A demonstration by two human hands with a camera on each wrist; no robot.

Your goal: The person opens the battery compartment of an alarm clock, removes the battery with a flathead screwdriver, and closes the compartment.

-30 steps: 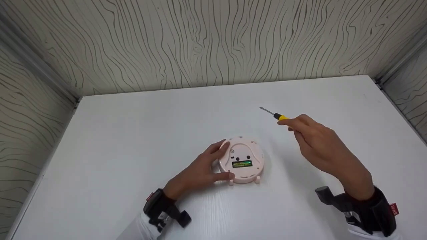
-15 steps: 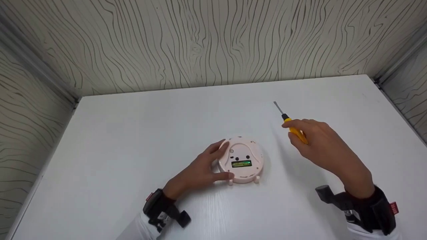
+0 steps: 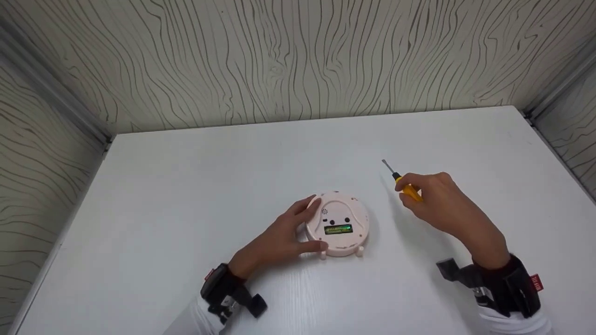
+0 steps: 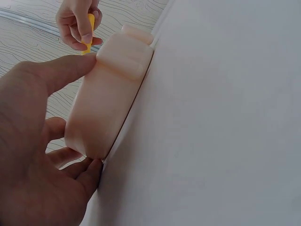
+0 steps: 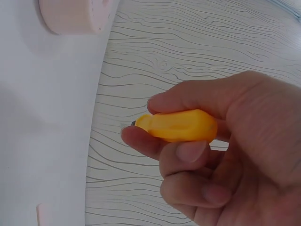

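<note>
A round pale pink alarm clock (image 3: 342, 242) lies face down on the white table, its two small feet toward me. In its back an open battery slot shows a green battery (image 3: 338, 229), with dark knobs above it. My left hand (image 3: 284, 235) grips the clock's left side, thumb near one foot and fingers round the far edge; the left wrist view shows the clock's side wall (image 4: 106, 99). To the right, above the table, my right hand (image 3: 440, 200) holds a yellow screwdriver (image 3: 411, 190) by its handle. Its flat metal tip points up and left, apart from the clock.
A white table (image 3: 209, 186) stretches around both hands. Wood-grain panels (image 3: 279, 60) rise behind and at the sides. In the right wrist view a narrow pale pink piece (image 5: 41, 214) lies on the table; the head view does not show it.
The screwdriver has turned in my right hand from pointing left to pointing more away from me. Then that hand has come slightly lower and closer. My left hand and the clock stay put.
</note>
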